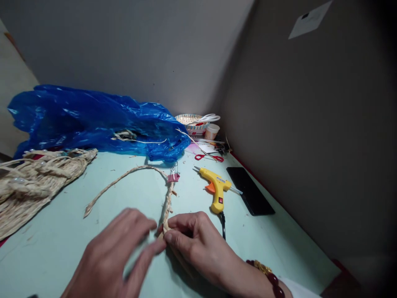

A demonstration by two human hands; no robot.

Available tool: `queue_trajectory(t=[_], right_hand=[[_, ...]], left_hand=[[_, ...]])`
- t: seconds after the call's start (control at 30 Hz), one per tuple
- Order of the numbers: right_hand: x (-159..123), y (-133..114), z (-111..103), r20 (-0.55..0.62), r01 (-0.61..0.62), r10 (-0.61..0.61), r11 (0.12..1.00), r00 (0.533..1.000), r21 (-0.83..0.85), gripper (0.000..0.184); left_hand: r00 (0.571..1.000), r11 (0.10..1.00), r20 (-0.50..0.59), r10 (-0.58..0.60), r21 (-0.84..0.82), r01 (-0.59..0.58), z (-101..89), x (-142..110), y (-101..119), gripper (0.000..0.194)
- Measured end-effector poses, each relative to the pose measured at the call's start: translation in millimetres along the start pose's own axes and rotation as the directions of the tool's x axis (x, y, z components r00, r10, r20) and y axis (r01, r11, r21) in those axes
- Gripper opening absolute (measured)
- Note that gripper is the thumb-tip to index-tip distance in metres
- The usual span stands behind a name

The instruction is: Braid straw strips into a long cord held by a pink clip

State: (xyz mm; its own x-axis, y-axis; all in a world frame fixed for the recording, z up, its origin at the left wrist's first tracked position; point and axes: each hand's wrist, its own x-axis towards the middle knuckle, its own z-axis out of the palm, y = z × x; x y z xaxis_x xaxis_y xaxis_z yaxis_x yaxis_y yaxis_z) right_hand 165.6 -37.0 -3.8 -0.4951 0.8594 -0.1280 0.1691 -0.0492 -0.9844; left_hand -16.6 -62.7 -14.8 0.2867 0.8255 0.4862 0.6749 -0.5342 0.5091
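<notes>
A pale braided straw cord (pixel 168 203) runs toward me along the tabletop. A pink binder clip (pixel 173 178) grips its far part, and from there a thinner tail (pixel 124 171) curves off to the left. My right hand (pixel 198 242) pinches the near end of the braid between thumb and fingers. My left hand (pixel 114 248), slightly blurred, is just left of that end. Its thumb and forefinger are apart, the thumb tip close to the braid; whether it touches the straw I cannot tell.
A yellow glue gun (pixel 219 186) and a black phone-like slab (pixel 250 190) lie to the right. Behind are red-handled scissors (pixel 209 157), a paper cup (pixel 212 131), a basket (pixel 189 120) and a blue plastic bag (pixel 93 118). Woven straw work (pixel 37 186) lies at left.
</notes>
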Motion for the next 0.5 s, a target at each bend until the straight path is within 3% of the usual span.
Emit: queue_trajectory(t=[0.03,0.1,0.17,0.2,0.27,0.4,0.5], right_hand=[[0,0,-1,0.004,0.034,-0.034,0.999,0.999,0.000,0.025],[-1,0,-2,0.008,0.091,-0.091,0.996,0.996,-0.012,0.025],[-3,-1,-2,0.001,0.131,-0.131,0.990,0.991,-0.053,0.026],[-4,-2,-2,0.000,0.142,-0.142,0.986,0.990,-0.084,0.026],[-6,-6,-2,0.001,0.146,-0.148,0.977,0.989,-0.155,0.024],[-9,-10,-2,0.004,0.123,-0.128,0.949,0.992,-0.291,0.017],[-11,-11,-2,0.006,0.107,-0.112,0.939,0.994,-0.328,0.014]], left_hand=[[0.982,0.977,0.091,-0.166,-0.122,0.177,-2.8,7,-1,0.013],[0.850,0.801,0.380,-0.365,-0.337,0.495,-5.4,20,-2,0.020],[0.716,0.569,0.590,-0.373,-0.464,0.678,-4.9,27,-1,0.027],[0.679,0.474,0.643,-0.356,-0.502,0.724,-4.0,28,0,0.030],[0.637,0.358,0.685,-0.353,-0.530,0.768,-1.6,27,0,0.034],[0.577,0.312,0.705,-0.412,-0.486,0.816,3.9,21,-1,0.034],[0.611,0.359,0.678,-0.408,-0.497,0.790,5.5,22,0,0.031]])
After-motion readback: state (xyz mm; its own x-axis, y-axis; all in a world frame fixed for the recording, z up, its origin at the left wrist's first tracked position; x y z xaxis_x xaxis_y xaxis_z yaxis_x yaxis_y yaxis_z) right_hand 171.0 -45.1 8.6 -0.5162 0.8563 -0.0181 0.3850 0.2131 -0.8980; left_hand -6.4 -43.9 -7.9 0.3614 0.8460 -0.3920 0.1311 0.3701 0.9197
